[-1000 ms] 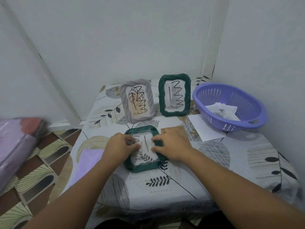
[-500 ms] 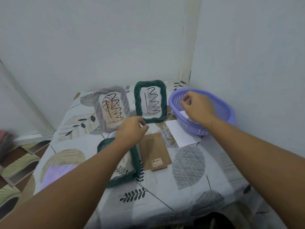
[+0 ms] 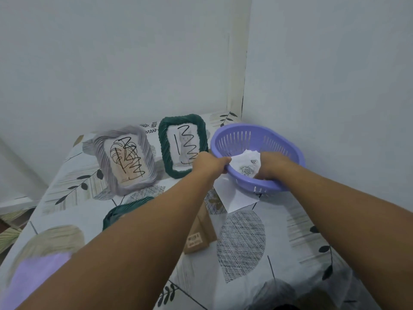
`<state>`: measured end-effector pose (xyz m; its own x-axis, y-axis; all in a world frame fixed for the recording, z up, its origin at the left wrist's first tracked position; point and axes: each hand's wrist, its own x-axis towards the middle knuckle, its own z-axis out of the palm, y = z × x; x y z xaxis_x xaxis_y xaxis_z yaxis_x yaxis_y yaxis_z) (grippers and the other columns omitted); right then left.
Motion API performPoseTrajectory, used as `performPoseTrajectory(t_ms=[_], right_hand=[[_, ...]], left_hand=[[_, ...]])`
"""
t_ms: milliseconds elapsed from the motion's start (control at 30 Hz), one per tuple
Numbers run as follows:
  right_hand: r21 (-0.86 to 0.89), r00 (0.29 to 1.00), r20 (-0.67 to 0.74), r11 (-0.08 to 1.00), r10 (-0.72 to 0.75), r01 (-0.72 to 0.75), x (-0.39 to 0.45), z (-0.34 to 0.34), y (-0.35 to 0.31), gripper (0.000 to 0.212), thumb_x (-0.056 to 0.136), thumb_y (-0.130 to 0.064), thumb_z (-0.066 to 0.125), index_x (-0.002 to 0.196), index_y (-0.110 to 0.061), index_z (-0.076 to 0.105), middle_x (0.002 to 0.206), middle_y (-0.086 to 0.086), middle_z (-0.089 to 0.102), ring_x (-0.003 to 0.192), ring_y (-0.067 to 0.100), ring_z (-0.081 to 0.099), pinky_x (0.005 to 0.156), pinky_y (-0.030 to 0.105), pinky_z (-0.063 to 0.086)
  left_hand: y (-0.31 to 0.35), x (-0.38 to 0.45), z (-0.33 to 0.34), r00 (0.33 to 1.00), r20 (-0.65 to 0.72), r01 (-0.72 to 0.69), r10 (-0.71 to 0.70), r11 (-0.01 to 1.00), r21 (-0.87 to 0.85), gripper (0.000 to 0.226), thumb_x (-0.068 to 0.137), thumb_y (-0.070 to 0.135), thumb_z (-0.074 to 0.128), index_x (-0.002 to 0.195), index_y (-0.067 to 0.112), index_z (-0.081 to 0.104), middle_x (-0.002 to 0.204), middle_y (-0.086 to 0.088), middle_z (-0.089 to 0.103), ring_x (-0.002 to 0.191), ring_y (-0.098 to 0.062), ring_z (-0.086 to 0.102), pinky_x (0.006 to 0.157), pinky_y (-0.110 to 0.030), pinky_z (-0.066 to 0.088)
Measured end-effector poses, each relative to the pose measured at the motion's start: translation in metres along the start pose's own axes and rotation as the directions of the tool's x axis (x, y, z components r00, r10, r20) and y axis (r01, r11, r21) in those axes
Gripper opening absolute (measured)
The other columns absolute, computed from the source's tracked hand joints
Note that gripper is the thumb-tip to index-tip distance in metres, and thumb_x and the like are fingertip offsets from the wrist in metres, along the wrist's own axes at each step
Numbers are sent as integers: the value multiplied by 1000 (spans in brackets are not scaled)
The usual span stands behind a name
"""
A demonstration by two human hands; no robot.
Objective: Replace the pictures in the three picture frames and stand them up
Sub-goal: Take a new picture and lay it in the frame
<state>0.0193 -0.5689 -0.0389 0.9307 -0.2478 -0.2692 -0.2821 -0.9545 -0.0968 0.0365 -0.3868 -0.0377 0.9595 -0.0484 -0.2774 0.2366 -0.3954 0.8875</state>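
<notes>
The step in hand looks like fetching a fresh picture: both hands are at the basket, while the frame being refilled lies open on the table.

From the left, three frames in all. A grey ribbed rectangular picture frame stands leaning back, a scribbled leaf print inside. Below it, a dark green ribbed frame lies flat on the leaf-patterned tablecloth, mostly hidden under the left forearm. A second dark green ribbed frame stands further back, also scribbled over.

One brown cardboard backing board lies flat just beside the lying frame, and one blank white sheet sits partly tucked under the basket.

The left hand curls its fingers over the near rim of the single round purple slotted plastic basket, steadying it. The right hand reaches inside, its fingers bent down onto the white rose-printed papers; whether it pinches one yet I cannot tell.

Next, I judge, one sheet must be separated, lifted out and laid into the flat frame.
</notes>
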Motion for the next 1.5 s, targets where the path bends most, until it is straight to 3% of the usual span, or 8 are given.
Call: performPoseTrajectory(t_ms=[200, 433, 600, 767, 1000, 1100, 1300, 1500], right_hand=[[74, 997, -18, 995, 74, -73, 3, 1, -1, 59, 79, -23, 81, 128, -6, 53, 118, 12, 65, 105, 32, 63, 74, 32, 47], [95, 991, -107, 993, 76, -66, 4, 1, 5, 17, 92, -7, 56, 108, -5, 62, 100, 11, 59, 87, 29, 53, 71, 32, 44], [126, 989, -124, 990, 84, -68, 1, 2, 3, 22, 97, -8, 47, 115, -5, 61, 115, 16, 63, 89, 31, 53, 74, 33, 45], [178, 977, -194, 983, 86, -51, -1, -4, 0, 23, 96, -6, 47, 73, -10, 47, 91, 12, 56, 83, 32, 54, 66, 33, 42], [290, 882, -469, 934, -50, 207, -14, -16, -11, 32, 96, -12, 45, 65, -18, 53, 70, 4, 57, 68, 28, 53, 50, 31, 30], [254, 791, -595, 900, -145, 356, -34, -19, -30, 31, 95, -13, 44, 65, -18, 49, 68, 4, 52, 67, 28, 50, 52, 35, 28], [99, 633, -698, 829, -336, 550, -81, -12, -89, 26, 99, -20, 44, 113, -15, 66, 83, 3, 44, 74, 28, 50, 60, 36, 36], [22, 597, -593, 731, -540, 682, -120, 22, -148, 50, 100, -55, 42, 141, -29, 56, 97, -1, 49, 90, 20, 54, 71, 36, 47]], left_hand=[[1, 4, -2, 999, 22, 26, -26, 1000, 0, 34, 91, 26, 76, 101, -6, 72, 67, -11, 66, 26, -9, 37, 38, -20, 32], [-1, 5, 0, 1000, 9, -16, 16, 1000, 10, 35, 90, 26, 77, 103, -6, 72, 74, -13, 69, 24, -6, 40, 45, -24, 34], [-1, 8, 1, 1000, 4, -20, 20, 999, 30, 34, 89, 26, 78, 104, -3, 71, 79, -12, 71, 26, -5, 43, 45, -24, 36], [-3, 10, 1, 1000, -5, -17, 17, 999, 49, 36, 89, 27, 78, 105, -3, 71, 80, -13, 71, 26, -5, 41, 46, -25, 36], [5, -4, 1, 982, -90, -146, 165, 972, 186, 47, 90, 43, 74, 116, 6, 60, 101, -8, 66, 84, -24, 61, 69, -34, 50], [15, -21, -11, 949, -139, -278, 284, 959, 56, 44, 96, 50, 62, 115, 10, 59, 106, -8, 66, 73, -17, 62, 64, -31, 52], [19, -60, -72, 978, -182, -155, 102, 940, -303, 54, 94, 63, 57, 101, 12, 71, 94, -5, 77, 55, -9, 52, 55, -27, 43], [-29, -84, -140, 954, -298, -148, 27, 909, -391, 13, 99, 11, 59, 112, 9, 62, 73, -3, 58, 52, -10, 46, 40, -18, 34]])
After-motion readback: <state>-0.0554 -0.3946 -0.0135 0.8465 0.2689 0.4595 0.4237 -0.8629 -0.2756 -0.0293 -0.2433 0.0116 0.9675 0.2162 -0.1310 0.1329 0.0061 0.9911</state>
